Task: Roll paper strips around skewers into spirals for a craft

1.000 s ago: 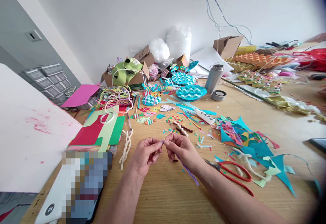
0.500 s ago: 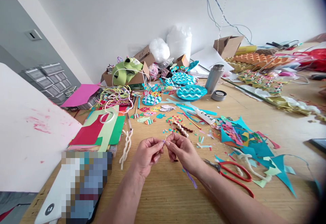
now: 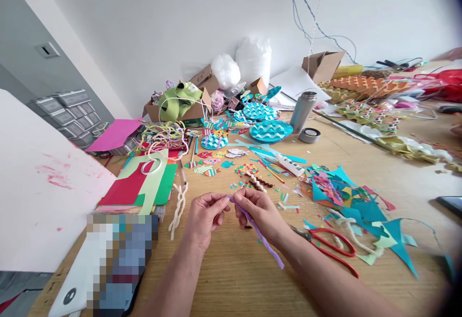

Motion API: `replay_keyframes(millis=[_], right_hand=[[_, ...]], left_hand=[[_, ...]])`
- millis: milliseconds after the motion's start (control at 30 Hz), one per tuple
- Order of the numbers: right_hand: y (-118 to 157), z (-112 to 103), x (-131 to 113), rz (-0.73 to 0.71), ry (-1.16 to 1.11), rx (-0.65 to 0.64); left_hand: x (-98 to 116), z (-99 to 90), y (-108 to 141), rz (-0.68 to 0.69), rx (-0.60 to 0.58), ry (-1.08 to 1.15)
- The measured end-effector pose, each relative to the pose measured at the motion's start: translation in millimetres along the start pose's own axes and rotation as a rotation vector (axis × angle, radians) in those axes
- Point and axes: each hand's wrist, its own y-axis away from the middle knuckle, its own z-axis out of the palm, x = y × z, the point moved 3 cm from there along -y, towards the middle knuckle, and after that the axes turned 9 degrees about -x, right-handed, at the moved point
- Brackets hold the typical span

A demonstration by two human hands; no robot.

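A thin purple fuzzy strip (image 3: 262, 235) hangs from between my two hands and trails down to the right over my right wrist. My left hand (image 3: 208, 216) pinches its upper end between thumb and index finger. Close beside it, my right hand (image 3: 257, 211) pinches the same strip, the fingertips of both hands nearly touching. Just behind my right hand lie twisted brown and white strips (image 3: 257, 181). A small dark red bit shows under my right fingers. Red-handled scissors (image 3: 335, 245) lie to the right of my right wrist.
Coloured paper sheets (image 3: 121, 187), a tape roll (image 3: 151, 165) and white twisted strips (image 3: 178, 209) lie left. Paper scraps (image 3: 364, 211) spread right. Paper fish, a glue bottle (image 3: 289, 164), blue plates (image 3: 271, 131) and a metal flask (image 3: 303, 111) stand or lie behind.
More of the purple strip now shows, lying across the top of my right hand instead of mostly behind it. My left hand has shifted very slightly left.
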Motion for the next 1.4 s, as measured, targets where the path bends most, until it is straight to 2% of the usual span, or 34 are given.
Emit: replay_keyframes(millis=[200,433,533,633,733,800,867,1000,1133,1267,1400], right_hand=[[1,0,0,0.093,-0.025,-0.05],[3,2,-4,0.062,0.013,-0.069],[3,2,-3,0.04,0.088,-0.071],[3,-2,-5,-0.112,0.313,0.051],[8,-3,-12,-0.385,0.674,0.165],[11,0,-17,-0.542,0.844,0.164],[14,2,-20,-0.635,0.937,0.148],[17,4,-22,-0.68,1.05,0.12],[17,3,-19,-0.712,1.131,0.108],[15,2,-20,-0.729,1.155,0.063],[12,1,-25,-0.69,1.09,0.028]], left_hand=[[3,-0.1,1,0.044,0.041,-0.018],[5,0.6,3,0.103,0.082,-0.061],[3,-3.5,1,0.062,0.053,0.023],[1,-7.1,-2,-0.005,-0.028,0.152],[0,-7.7,-2,-0.039,-0.092,0.222],[0,-7.1,-2,-0.048,-0.102,0.233],[0,-6.1,-2,-0.05,-0.106,0.224],[0,-3.9,-1,-0.048,-0.097,0.176],[1,-2.0,0,-0.024,-0.025,0.067],[3,1.6,2,0.098,0.044,-0.141],[4,5.5,5,0.223,0.049,-0.354]])
